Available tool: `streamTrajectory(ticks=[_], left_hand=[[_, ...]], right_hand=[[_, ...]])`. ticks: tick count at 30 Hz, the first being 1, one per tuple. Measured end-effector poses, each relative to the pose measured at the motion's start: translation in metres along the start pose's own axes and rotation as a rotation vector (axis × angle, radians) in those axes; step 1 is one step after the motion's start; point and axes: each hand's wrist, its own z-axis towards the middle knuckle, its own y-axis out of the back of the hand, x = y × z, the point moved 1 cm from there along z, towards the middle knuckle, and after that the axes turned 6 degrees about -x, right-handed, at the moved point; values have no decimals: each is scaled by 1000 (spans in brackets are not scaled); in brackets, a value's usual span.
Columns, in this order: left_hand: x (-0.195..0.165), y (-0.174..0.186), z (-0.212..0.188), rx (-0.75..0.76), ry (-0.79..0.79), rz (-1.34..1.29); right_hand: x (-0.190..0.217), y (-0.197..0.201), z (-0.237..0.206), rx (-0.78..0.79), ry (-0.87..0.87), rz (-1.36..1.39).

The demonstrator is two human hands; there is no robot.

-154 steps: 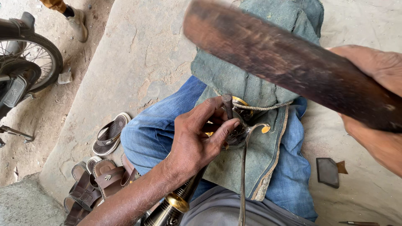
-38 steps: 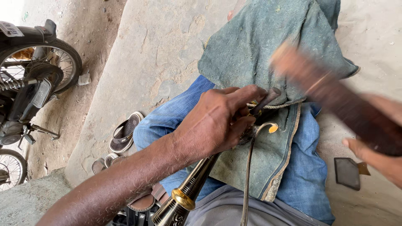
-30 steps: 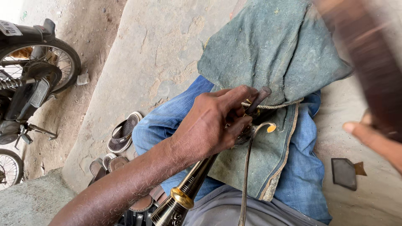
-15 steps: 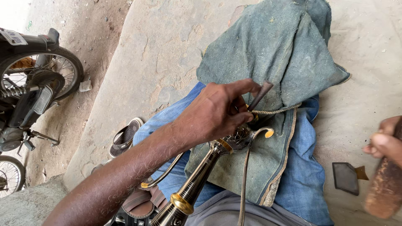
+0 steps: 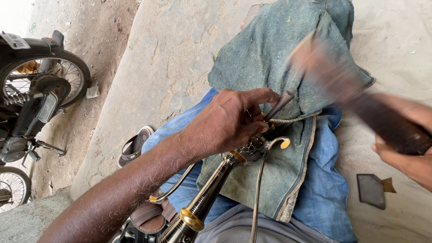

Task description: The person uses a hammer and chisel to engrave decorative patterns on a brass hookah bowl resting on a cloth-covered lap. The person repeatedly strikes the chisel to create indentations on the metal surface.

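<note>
Your left hand (image 5: 229,123) sits mid-lap, forearm coming in from lower left, fingers clamped on a thin dark punch (image 5: 278,105) that stands tilted, its tip down at the ornate collar of a dark brass-banded instrument (image 5: 211,195). The instrument lies diagonally across your lap on a grey-green cloth (image 5: 279,58), which covers your blue jeans (image 5: 324,189); its lower end runs out of the bottom edge. A curved brass rod (image 5: 265,153) loops just beside the collar. Your right hand (image 5: 405,148) is at the right edge, fingers wrapped on the handle of a wooden mallet (image 5: 342,94), motion-blurred, head up above and to the right of the punch, apart from it. Room: open concrete floor (image 5: 171,58) ahead and to the right, with a small dark flat piece (image 5: 371,191) lying near your right hand. To the left, the concrete drops off at an edge; sandals (image 5: 135,146) lie at the edge and a motorcycle (image 5: 31,90) is parked well apart on dirt.
</note>
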Motion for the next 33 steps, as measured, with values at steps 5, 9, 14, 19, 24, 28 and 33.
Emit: streamTrajectory(ticks=[5,9,14,19,24,28,33], left_hand=[[2,-8,-9,-150,140,1],[3,-14,-21,-249,250,-76],[7,-18,-30,-325,244,-111],[9,-21,-39,-391,201,-179],[9,-24,-47,-467,211,-168],[10,-25,-50,-485,196,-218],[7,-28,-57,-539,216,-246]], right_hand=[[62,16,38,86,147,-123],[121,14,74,53,386,-168],[120,25,88,91,383,-164],[101,40,81,144,204,-133],[124,49,78,-47,461,-144],[137,54,75,51,426,-351],[135,57,78,1,436,-326]])
